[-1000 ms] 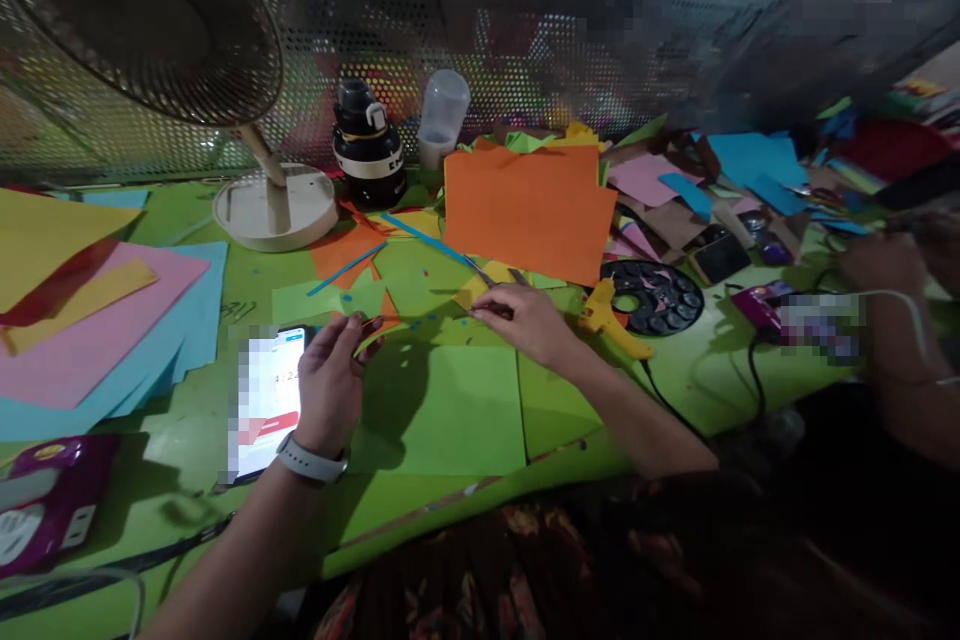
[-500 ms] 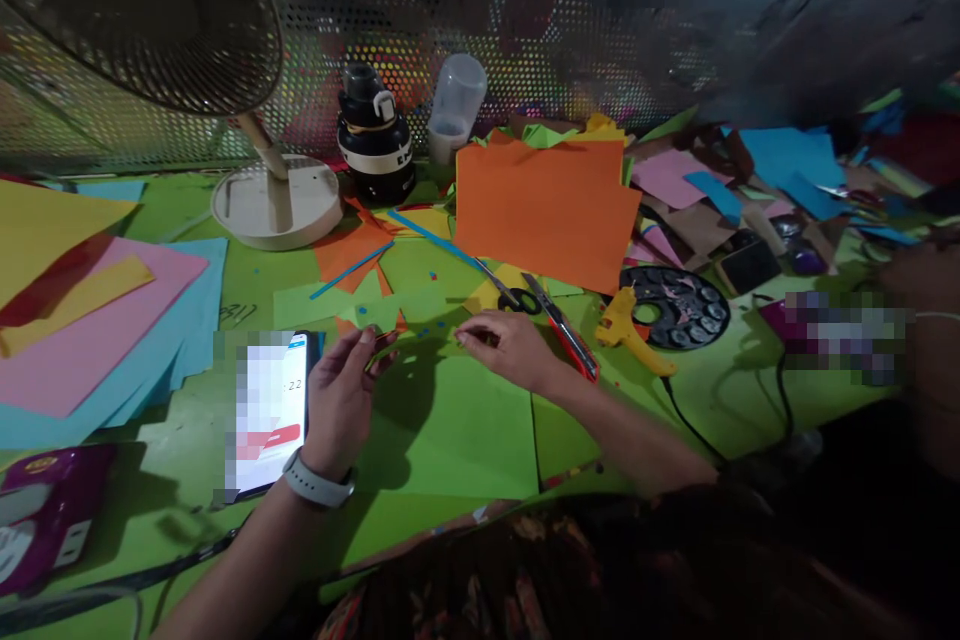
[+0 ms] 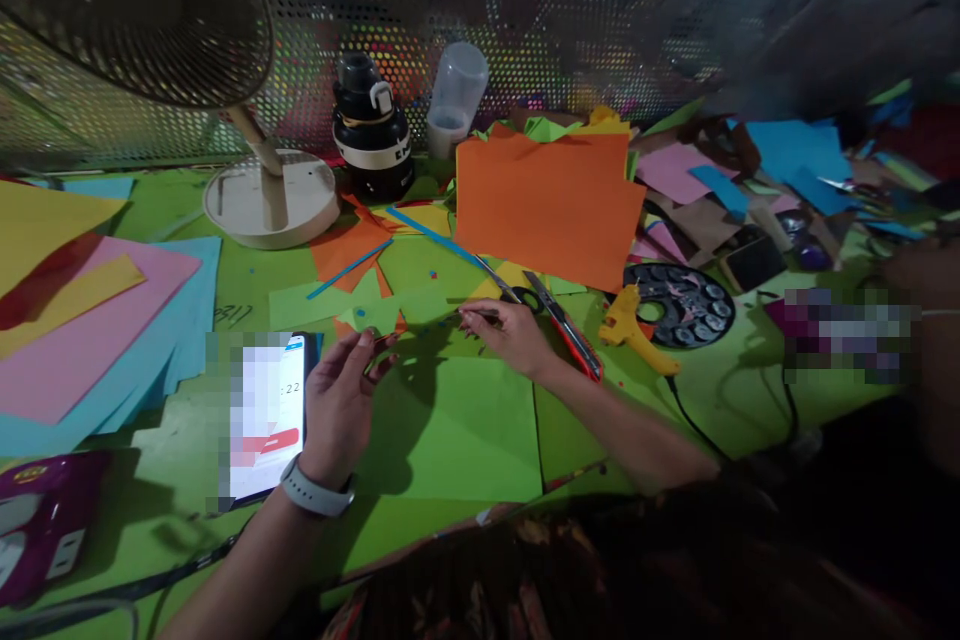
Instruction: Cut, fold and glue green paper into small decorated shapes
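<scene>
My left hand (image 3: pixel 341 400), with a white watch on the wrist, hovers over the green paper sheet (image 3: pixel 450 430), fingers curled and pinching a small thin piece I cannot make out. My right hand (image 3: pixel 510 332) lies further right, fingertips pinched on a thin strip or stick near the scissors (image 3: pixel 517 295). A red utility knife (image 3: pixel 570 335) rests just right of that hand. A phone (image 3: pixel 266 415) lies left of my left hand.
A fan (image 3: pixel 262 200), a black bottle (image 3: pixel 371 145) and a plastic cup (image 3: pixel 454 100) stand at the back. Orange paper (image 3: pixel 547 205), a yellow glue gun (image 3: pixel 634 325), a round black palette (image 3: pixel 679 305), coloured sheets (image 3: pixel 90 320) at left. Another person's arm (image 3: pixel 919 320) at right.
My right hand drew back off the scissors, uncovering the red knife, and now pinches a thin piece. My left hand barely moved. The view shifted slightly.
</scene>
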{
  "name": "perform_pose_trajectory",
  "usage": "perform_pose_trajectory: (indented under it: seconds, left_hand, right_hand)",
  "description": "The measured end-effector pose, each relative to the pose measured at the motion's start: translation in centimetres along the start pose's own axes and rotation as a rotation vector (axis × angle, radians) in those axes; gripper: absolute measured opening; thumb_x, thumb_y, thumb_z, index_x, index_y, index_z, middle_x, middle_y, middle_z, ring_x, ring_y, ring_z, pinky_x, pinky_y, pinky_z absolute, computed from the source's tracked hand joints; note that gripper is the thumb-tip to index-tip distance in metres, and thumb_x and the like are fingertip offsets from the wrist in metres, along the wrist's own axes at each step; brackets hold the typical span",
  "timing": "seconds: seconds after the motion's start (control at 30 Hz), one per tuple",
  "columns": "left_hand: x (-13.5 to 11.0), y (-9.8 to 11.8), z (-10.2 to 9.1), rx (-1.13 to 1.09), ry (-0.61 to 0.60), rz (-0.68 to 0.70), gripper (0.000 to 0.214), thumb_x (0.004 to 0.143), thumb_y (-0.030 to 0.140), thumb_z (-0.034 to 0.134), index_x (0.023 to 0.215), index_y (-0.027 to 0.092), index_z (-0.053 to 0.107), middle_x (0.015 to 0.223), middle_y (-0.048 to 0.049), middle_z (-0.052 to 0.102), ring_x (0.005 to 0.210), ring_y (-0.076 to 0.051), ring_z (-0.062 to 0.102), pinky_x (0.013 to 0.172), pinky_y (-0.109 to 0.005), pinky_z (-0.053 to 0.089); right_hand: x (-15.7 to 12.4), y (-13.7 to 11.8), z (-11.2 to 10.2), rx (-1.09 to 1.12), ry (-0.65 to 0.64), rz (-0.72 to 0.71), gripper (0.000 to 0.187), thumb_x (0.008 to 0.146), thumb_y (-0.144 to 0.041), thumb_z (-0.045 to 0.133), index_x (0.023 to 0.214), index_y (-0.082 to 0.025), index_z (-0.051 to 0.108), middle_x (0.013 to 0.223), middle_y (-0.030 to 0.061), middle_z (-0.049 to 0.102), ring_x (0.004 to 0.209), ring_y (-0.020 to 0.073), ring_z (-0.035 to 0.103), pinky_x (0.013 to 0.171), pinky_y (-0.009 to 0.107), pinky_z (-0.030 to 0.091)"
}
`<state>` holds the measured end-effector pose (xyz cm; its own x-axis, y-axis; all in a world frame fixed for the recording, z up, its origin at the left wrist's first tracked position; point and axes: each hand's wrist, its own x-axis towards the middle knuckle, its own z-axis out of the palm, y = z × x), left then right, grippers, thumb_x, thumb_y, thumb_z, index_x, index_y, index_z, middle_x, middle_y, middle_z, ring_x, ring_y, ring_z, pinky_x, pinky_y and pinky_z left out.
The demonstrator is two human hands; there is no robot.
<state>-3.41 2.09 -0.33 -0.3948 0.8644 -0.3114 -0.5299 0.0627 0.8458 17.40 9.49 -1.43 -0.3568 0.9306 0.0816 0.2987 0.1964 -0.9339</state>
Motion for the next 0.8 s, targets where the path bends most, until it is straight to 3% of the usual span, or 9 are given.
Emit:
perform_pose_trajectory:
  seconds: [0.3, 0.8]
  left_hand:
    - [0.00, 0.03, 0.13, -0.006, 0.010, -0.010, 0.016, 0.067, 0.023, 0.078, 0.080, 0.019, 0.071, 0.084, -0.0007, 0.071, 0.083, -0.017, 0.069, 0.069, -0.027, 0.054]
    - [0.08, -0.02, 0.19, -0.022, 0.023, -0.033, 0.018, 0.065, 0.023, 0.080, 0.079, 0.018, 0.071, 0.081, -0.0004, 0.070, 0.081, -0.017, 0.069, 0.066, -0.024, 0.054]
  right_hand:
    - [-0.11, -0.55, 0.10, -0.172, -0.011, -0.148, 0.022, 0.089, -0.031, 0.055, 0.101, -0.019, 0.069, 0.093, 0.0060, 0.073, 0.080, 0.0157, 0.068, 0.072, 0.032, 0.057]
    - [-0.07, -0.01, 0.05, -0.273, -0.060, -0.237, 0.021, 0.093, -0.028, 0.049, 0.102, -0.019, 0.066, 0.092, 0.0054, 0.071, 0.081, 0.0149, 0.066, 0.075, 0.033, 0.055]
